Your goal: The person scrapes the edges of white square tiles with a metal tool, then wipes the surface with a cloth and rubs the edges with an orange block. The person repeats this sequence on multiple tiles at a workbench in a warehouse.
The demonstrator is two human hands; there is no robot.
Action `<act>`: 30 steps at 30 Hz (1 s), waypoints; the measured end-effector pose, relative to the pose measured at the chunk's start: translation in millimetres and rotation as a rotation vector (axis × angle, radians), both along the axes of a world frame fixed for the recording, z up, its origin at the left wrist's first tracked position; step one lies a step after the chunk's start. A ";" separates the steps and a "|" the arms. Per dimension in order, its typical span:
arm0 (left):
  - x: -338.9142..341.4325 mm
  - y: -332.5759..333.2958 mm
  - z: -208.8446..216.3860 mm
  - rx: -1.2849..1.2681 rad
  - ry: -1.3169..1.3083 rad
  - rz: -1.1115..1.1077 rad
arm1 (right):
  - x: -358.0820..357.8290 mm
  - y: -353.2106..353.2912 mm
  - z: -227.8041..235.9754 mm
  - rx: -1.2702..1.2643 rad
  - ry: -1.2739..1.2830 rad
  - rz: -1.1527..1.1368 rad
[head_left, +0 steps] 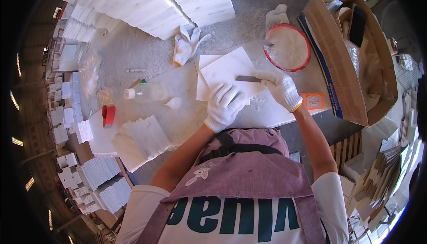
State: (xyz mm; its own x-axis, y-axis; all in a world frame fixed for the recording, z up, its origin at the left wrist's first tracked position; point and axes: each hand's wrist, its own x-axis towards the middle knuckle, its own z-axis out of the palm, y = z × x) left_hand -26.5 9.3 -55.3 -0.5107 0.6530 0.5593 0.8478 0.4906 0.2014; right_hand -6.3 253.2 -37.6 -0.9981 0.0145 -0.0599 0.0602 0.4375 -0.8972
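Right hand (281,86) (white-gloved, as is the left) grips a dark flat strip (247,78) over a white tile (227,70); left hand (225,104) rests on the tile's near part. Red-rimmed round container (291,70) noted right.

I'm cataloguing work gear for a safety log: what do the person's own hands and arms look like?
The left hand and right hand wear white knitted gloves with a thin yellow-orange edge at the cuffs. The forearms are bare below short white sleeves. No cables show.
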 end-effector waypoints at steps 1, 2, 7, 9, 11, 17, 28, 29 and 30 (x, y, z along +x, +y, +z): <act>-0.1 1.5 2.2 -0.006 0.001 0.003 | 2.7 0.0 -0.4 0.008 0.008 0.017; -0.1 1.8 3.5 -0.012 0.002 0.007 | 9.4 0.6 -1.0 0.017 0.016 0.035; 0.3 -0.2 -1.2 0.037 -0.001 -0.001 | 12.0 1.7 7.7 0.038 0.018 0.071; 0.4 0.0 -0.7 0.018 -0.006 -0.002 | 1.4 1.0 7.5 0.026 0.001 0.010; 0.2 0.9 1.9 -0.017 0.001 0.001 | 3.8 1.0 3.9 0.013 -0.011 0.005; -2.5 -0.6 -3.5 0.063 0.028 -0.025 | 8.6 5.8 10.2 0.063 0.033 0.067; 0.0 -0.8 -4.4 0.059 0.034 -0.005 | 12.3 4.5 6.5 0.100 0.056 0.027; -0.4 -0.4 -4.2 0.064 0.036 -0.007 | 9.2 4.7 8.1 0.093 0.063 0.027; -0.4 -0.7 -4.4 0.057 0.036 -0.005 | 3.5 3.2 10.6 0.081 0.071 0.023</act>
State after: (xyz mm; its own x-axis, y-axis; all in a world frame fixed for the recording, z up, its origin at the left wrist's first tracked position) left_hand -27.0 8.5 -59.7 -0.4864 0.6221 0.6135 0.8574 0.4751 0.1980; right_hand -2.8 256.4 -27.0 -0.9999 -0.0063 0.0110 -0.0127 0.5091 -0.8606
